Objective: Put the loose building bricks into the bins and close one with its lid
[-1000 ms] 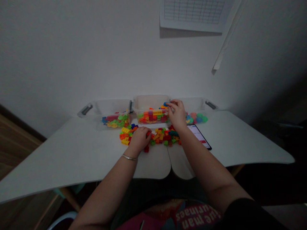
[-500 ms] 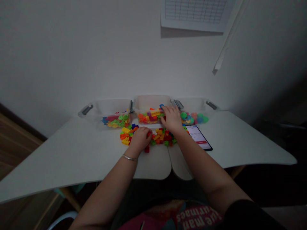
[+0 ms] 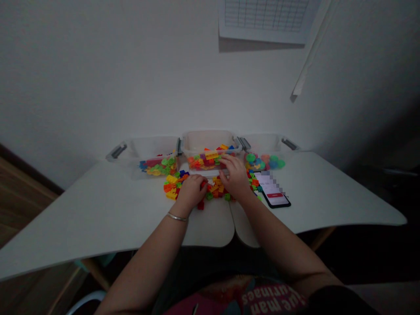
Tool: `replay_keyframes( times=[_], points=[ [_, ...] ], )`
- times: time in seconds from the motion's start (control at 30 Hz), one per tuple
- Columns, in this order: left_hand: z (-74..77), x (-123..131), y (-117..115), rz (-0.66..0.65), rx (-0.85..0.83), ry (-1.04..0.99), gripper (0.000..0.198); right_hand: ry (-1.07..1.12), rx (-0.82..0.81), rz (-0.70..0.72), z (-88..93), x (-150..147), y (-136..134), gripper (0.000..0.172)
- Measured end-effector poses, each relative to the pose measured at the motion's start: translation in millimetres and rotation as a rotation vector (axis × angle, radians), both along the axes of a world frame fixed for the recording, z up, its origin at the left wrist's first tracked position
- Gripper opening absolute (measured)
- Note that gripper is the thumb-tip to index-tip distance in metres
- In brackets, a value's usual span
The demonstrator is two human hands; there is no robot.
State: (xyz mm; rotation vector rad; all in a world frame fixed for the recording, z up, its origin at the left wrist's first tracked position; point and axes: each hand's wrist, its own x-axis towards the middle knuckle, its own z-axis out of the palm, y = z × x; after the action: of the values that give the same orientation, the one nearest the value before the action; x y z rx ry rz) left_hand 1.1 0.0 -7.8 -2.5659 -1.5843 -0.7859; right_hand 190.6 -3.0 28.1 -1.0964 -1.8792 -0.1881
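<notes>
A pile of colourful toy building bricks (image 3: 216,189) lies on the table in front of me. My left hand (image 3: 193,190) rests at the pile's left part, fingers curled around a red toy brick (image 3: 204,185) that shows only in part. Over the right part of the pile is my right hand (image 3: 235,176), its fingers apart and nothing visible in them. Just beyond it stands the middle clear bin (image 3: 210,136), with bricks inside; a yellow brick (image 3: 211,155) shows near its front rim.
A left clear bin (image 3: 152,143) holds mixed small pieces, and a right clear bin (image 3: 262,142) holds round translucent ones. Right of the pile, a phone (image 3: 275,197) lies on the white table (image 3: 124,210). Behind the bins rises a wall with a paper sheet (image 3: 262,22).
My right hand has drawn back from the middle bin's rim toward the pile. More yellow and blue bricks now show in that bin. The left hand has stayed in place.
</notes>
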Motion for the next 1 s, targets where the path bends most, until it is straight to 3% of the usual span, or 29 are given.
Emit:
replay_keyframes(
  times=[0.4, 0.63, 1.0],
  points=[
    [2.6, 2, -3, 0.023, -0.015, -0.001, 0.025, -0.189, -0.294, -0.073, -29.3, -4, -23, 0.029],
    [1.4, 2, -3, 0.008, 0.009, -0.005, 0.024, -0.125, -0.323, -0.046, -41.8, -5, -14, 0.023],
    [5.8, 3, -5, -0.022, 0.014, 0.000, 0.023, -0.057, -0.315, -0.064, -44.1, -3, -12, 0.013]
  ],
)
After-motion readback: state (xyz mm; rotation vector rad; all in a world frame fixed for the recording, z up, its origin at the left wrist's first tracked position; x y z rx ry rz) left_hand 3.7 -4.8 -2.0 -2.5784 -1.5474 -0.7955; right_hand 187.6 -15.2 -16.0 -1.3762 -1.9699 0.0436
